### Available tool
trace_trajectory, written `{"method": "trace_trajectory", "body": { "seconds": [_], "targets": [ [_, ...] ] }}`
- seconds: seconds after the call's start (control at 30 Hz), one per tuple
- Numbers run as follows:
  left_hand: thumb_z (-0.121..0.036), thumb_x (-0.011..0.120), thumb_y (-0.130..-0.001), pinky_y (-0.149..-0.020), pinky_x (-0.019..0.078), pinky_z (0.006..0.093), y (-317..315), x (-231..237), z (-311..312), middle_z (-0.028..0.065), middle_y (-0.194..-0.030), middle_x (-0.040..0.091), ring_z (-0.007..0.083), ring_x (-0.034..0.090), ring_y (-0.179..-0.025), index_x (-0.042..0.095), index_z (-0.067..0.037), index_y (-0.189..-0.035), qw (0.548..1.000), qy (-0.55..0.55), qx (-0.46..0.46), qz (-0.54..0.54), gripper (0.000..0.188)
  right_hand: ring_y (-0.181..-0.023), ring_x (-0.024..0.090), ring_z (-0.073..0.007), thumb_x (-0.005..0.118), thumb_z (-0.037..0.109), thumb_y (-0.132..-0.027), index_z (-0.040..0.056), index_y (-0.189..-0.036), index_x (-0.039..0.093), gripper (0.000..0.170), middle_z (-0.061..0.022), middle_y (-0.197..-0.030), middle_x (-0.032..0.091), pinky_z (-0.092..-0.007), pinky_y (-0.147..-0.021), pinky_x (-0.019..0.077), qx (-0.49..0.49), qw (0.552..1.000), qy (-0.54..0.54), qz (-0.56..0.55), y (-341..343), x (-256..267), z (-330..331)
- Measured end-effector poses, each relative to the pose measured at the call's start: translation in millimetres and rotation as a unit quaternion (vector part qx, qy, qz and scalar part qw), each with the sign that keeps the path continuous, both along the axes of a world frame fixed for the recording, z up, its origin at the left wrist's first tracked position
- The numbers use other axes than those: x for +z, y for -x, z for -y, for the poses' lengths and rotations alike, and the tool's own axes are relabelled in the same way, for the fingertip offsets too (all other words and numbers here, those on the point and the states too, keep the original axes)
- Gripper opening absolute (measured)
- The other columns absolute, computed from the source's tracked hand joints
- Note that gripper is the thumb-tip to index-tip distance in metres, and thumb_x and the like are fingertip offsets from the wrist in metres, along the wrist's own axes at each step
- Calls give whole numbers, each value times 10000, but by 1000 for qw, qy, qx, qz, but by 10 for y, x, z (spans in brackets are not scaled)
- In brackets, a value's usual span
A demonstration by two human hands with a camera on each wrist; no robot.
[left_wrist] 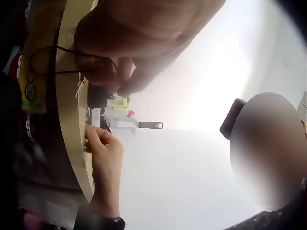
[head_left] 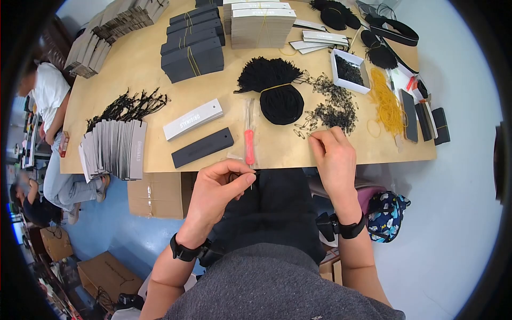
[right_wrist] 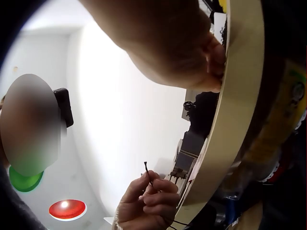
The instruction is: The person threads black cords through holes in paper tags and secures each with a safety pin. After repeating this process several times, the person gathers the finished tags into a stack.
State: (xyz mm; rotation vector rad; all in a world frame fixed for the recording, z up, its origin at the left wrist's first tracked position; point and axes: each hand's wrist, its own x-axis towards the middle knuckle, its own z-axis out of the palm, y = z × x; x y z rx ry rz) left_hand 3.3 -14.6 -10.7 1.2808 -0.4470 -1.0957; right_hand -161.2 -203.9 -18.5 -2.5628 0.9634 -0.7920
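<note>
Near the table's front edge my left hand (head_left: 218, 186) pinches a thin black cord (right_wrist: 146, 167) between thumb and fingers. A loop of that cord hangs from the fingers in the left wrist view. My right hand (head_left: 336, 157) is at the edge of a pile of small black safety pins (head_left: 336, 113), with thumb and index finger pinching one pin (head_left: 309, 135). Between the hands lies a red-handled tool (head_left: 249, 146) in a clear sleeve. To its left are a pale tag (head_left: 193, 119) printed ORIGINALS and a dark tag (head_left: 202, 147).
Behind the tool sits a tied bundle of black cords (head_left: 282, 104). A white box (head_left: 349, 72) holds more pins, beside yellow rubber bands (head_left: 381, 101) and a phone (head_left: 408, 116). Corded grey tags (head_left: 114, 149) stand at left; banded dark stacks (head_left: 192, 60) are at the back.
</note>
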Motion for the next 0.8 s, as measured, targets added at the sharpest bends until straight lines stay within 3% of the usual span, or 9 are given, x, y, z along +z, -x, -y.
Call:
{"method": "trace_trajectory", "body": {
  "seconds": [0.07, 0.2, 0.27, 0.3, 0.37, 0.4, 0.47, 0.8],
  "targets": [
    [-26, 734, -883, -548, 392, 204, -8, -2, -1, 6, -799, 634, 53, 520, -636, 714, -5, -971, 999, -13, 9, -41, 93, -752, 626, -324, 708, 90, -847, 38, -913, 670, 92, -118, -842, 596, -410, -677, 514, -5, 999, 38, -37, -25, -2, -1],
    [-37, 726, -893, -538, 365, 207, -3, -32, -1, 2, -771, 609, 53, 489, -616, 703, -6, -974, 994, -2, 16, -108, 90, -703, 623, -311, 699, 101, -866, 26, -921, 667, 98, -133, -820, 608, -403, -655, 518, -13, 999, 14, -32, 0, -39, -33],
    [-58, 700, -914, -522, 314, 238, 17, -40, 19, -7, -682, 537, 76, 429, -576, 663, -18, -983, 990, 13, 19, -137, 88, -636, 605, -219, 687, 137, -912, 10, -942, 659, 134, -99, -770, 624, -348, -609, 505, 37, 969, -236, 63, 41, 68, -202],
    [-58, 700, -914, -522, 314, 238, 21, -52, 22, -7, -682, 537, 76, 429, -576, 663, -18, -983, 990, 10, 21, -137, 88, -629, 563, -108, 664, 200, -967, -6, -940, 653, 208, -42, -756, 626, -262, -595, 472, 28, 881, -464, 85, 14, 226, -324],
    [-62, 682, -927, -533, 319, 236, 26, -72, 35, -8, -704, 535, 78, 430, -592, 652, -18, -1003, 989, 21, 5, -147, 93, -641, 535, -54, 641, 251, -994, 1, -931, 657, 257, 14, -737, 594, -212, -579, 435, 79, 765, -618, 160, -39, 240, -477],
    [-62, 682, -927, -533, 319, 236, 29, -65, 41, -8, -704, 535, 78, 430, -592, 652, -18, -1003, 989, 21, 4, -147, 93, -641, 535, -54, 641, 251, -994, 1, -931, 657, 257, 14, -737, 594, -212, -579, 435, 79, 765, -619, 161, -65, 226, -501],
    [-42, 689, -920, -535, 334, 215, 28, -40, 34, -5, -745, 565, 56, 437, -605, 674, 3, -989, 985, 18, 5, -170, 83, -606, 510, -58, 617, 250, -1006, 15, -930, 650, 249, 13, -723, 582, -205, -555, 409, 124, 696, -686, 171, -117, 186, -523],
    [-69, 690, -923, -542, 328, 217, -54, -57, 34, -8, -755, 562, 58, 427, -605, 662, 5, -1006, 977, 24, -26, -211, 114, -607, 509, -46, 631, 325, -999, 37, -871, 650, 316, 25, -701, 579, -205, -554, 401, 137, 677, -710, 138, -210, 194, -457]
  ]
}}
